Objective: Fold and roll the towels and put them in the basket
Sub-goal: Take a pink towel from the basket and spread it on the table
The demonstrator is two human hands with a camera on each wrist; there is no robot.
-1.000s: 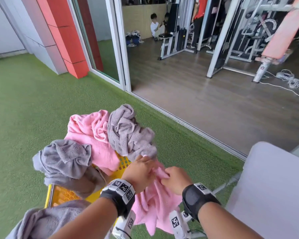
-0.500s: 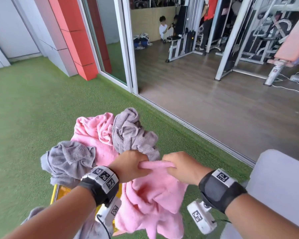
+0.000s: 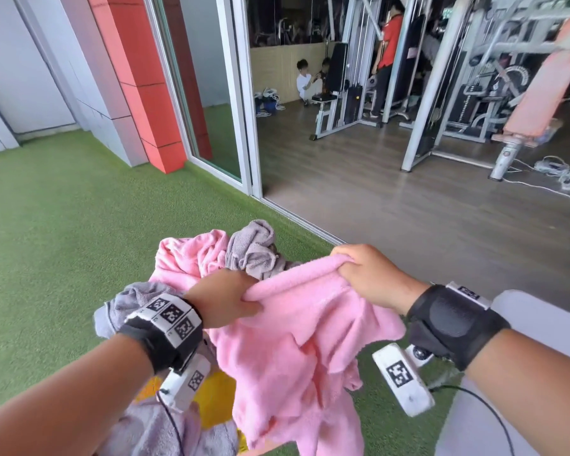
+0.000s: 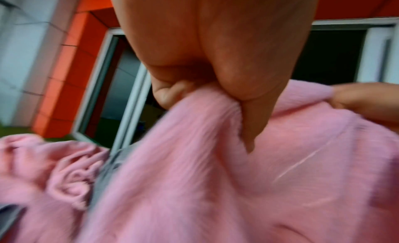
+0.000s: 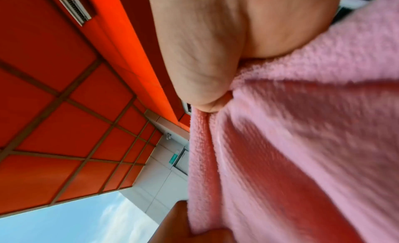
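Note:
A pink towel [image 3: 303, 340] hangs in the air between my two hands, stretched along its top edge. My left hand [image 3: 224, 297] grips that edge at the left, fingers curled into the cloth [image 4: 215, 161]. My right hand [image 3: 366, 271] grips the same edge farther right and a little higher [image 5: 302, 144]. Under the towel stands a yellow basket [image 3: 211, 403], mostly hidden. Crumpled on and around the basket lie another pink towel [image 3: 188, 258] and grey towels [image 3: 254, 251], [image 3: 152, 429].
Green artificial turf [image 3: 63, 241] covers the ground to the left. A white surface [image 3: 520, 383] stands at the lower right. A sliding door frame [image 3: 244, 126] opens onto a wooden gym floor [image 3: 408, 225] with weight machines and people far back.
My hands have lifted the pink towel off the pile and moved apart along its top edge, the right hand going right and up, so the towel now hangs spread between them.

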